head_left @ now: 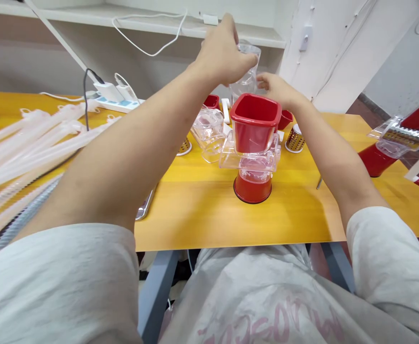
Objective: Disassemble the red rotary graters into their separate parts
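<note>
Stretched 2-handed across a yellow table (195, 215), to the back of a red-and-clear grinder (252, 165). Clasped in the left hand (225, 55), just behind that grinder: a clear vessel (245, 81), between a thumb on the near side and fingers curled by the rim. Flanked by the right hand (275, 90), fingers loosely bent; whether touching the vessel or just short of it, cannot tell.

Likely to slip, being smooth and seemingly held near the top by 1 hand. Likely, too, to clip the red hopper (254, 138) if drawn straight toward the body, perhaps tipping the tall stack. Hard to judge by eye, clear plastic being set among more clear plastic.

Crowded on the left by a clear housing (209, 126); on the right by a perforated gold drum (295, 139), upright on a white rim and apt to roll if knocked by the right forearm. Near that forearm, a metal rod (319, 183). Farther left, wrapped tubes (26, 129) and a power strip (118, 102) with cords, possible snags for the left arm. At far right, well apart, a 2nd grinder (379, 157).
</note>
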Demonstrator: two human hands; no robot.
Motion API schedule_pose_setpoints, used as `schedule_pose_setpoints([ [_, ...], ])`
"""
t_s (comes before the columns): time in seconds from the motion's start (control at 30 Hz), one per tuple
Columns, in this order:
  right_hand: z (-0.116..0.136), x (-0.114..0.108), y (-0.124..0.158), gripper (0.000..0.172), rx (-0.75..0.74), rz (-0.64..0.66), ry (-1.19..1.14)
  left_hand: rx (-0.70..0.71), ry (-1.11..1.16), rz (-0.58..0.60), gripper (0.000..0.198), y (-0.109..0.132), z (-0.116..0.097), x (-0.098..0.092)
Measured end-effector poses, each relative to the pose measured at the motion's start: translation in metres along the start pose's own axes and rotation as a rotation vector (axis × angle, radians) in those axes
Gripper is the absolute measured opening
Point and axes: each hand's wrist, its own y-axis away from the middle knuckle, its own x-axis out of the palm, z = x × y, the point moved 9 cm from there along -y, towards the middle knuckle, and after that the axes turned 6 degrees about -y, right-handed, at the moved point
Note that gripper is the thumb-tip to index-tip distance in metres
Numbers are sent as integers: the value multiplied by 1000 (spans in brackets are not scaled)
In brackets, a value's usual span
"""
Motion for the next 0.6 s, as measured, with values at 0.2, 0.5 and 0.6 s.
schedule_pose_setpoints([
  [0.2,32,-58,34,97,-30,-134,-112,-118,50,57,60,-13,16,33],
  [0.5,85,-84,123,56,-185,-104,-241,-101,23,195,52,2,24,80],
  [0.6,99,-80,139,47,-224,-38,-213,-143,-11,239,71,7,23,82],
])
